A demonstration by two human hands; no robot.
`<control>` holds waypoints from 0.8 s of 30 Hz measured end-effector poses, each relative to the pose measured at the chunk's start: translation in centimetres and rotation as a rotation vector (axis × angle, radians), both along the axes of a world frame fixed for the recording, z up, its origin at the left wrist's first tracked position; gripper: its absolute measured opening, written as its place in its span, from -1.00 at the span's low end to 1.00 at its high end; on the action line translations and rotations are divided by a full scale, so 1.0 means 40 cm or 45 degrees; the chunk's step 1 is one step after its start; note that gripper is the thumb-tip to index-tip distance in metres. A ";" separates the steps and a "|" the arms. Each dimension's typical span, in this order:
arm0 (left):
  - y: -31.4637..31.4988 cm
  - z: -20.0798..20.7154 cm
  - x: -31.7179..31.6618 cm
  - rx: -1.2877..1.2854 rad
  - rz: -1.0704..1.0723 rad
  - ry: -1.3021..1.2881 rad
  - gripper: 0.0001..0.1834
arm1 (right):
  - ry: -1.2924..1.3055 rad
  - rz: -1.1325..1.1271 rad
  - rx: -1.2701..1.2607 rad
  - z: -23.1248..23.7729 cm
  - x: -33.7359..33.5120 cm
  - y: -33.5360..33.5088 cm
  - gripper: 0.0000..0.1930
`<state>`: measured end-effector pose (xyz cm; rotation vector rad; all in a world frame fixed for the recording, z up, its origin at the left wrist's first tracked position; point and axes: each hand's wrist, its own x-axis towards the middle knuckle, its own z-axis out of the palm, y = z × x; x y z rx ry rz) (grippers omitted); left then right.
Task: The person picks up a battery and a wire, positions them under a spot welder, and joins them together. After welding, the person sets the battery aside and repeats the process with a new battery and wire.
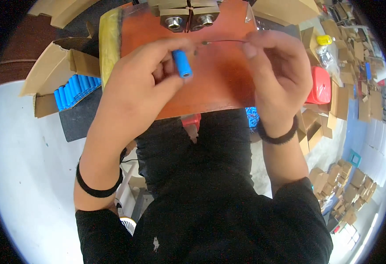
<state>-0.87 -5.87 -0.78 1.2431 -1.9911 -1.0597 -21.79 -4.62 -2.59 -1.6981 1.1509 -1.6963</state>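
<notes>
My left hand (135,88) is closed around a blue cylindrical battery cell (182,64). One end of the cell points toward me, out past the thumb. To the right, my right hand (285,77) pinches a thin dark wire (228,41) between thumb and finger. The wire runs leftward toward the left fingertips and has a small, blurred piece at its left end. I cannot tell whether it touches the left hand. Both hands are above an orange-red work surface (219,88). Just beyond them stands a metal machine head (188,17) with two round bolts.
At the left, an open cardboard carton (47,66) holds several blue cells (77,90). A yellow strip (109,46) lines the work surface's left edge. On the right are a red plastic container (320,86), a yellow roll (323,40) and many cardboard boxes (329,180).
</notes>
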 end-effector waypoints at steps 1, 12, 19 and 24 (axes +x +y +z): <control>-0.007 -0.017 -0.002 0.005 0.064 0.022 -0.70 | -0.002 0.004 -0.002 0.002 0.002 -0.003 -0.87; -0.051 -0.036 -0.026 -0.390 0.039 -0.124 -0.78 | -0.144 0.070 0.246 -0.004 0.021 -0.032 -0.85; -0.059 -0.051 -0.023 -0.395 0.085 -0.147 -0.68 | -0.143 0.155 0.296 -0.004 0.018 -0.051 -0.85; -0.056 -0.046 -0.029 -0.429 0.082 -0.164 -0.68 | -0.666 0.888 -0.511 -0.092 0.039 -0.154 -0.94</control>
